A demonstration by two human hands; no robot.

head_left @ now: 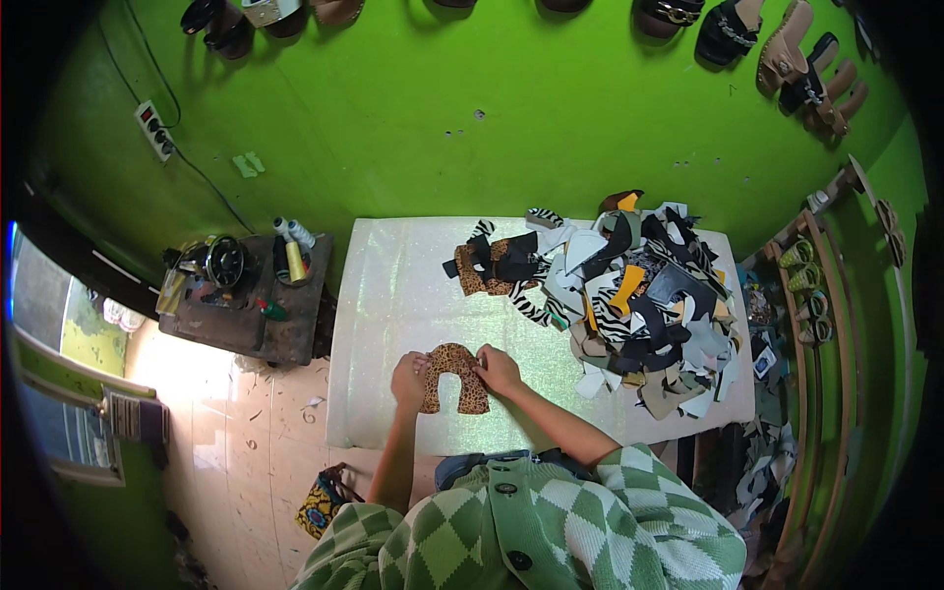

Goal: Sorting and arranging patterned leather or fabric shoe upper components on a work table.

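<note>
A leopard-print U-shaped cut piece [453,359], probably a shoe part, lies at the front of the white shimmery table [383,295], its opening toward me. My left hand [408,380] pinches its left edge with closed fingers. On the opposite side, my right hand [500,371] grips the upper right edge between thumb and fingers. Some fingertips of both hands are hidden behind the piece or too small to make out. Beyond it, another leopard-print piece [470,280] lies beside the dark ones.
A heaped pile of cut scraps [629,305] in zebra print, black, grey and orange covers the table's right side. To the left stands a sewing machine table [236,329] with thread spools [295,261]. Shoes [726,34] hang on the green wall; a wooden rack [821,295] is at right.
</note>
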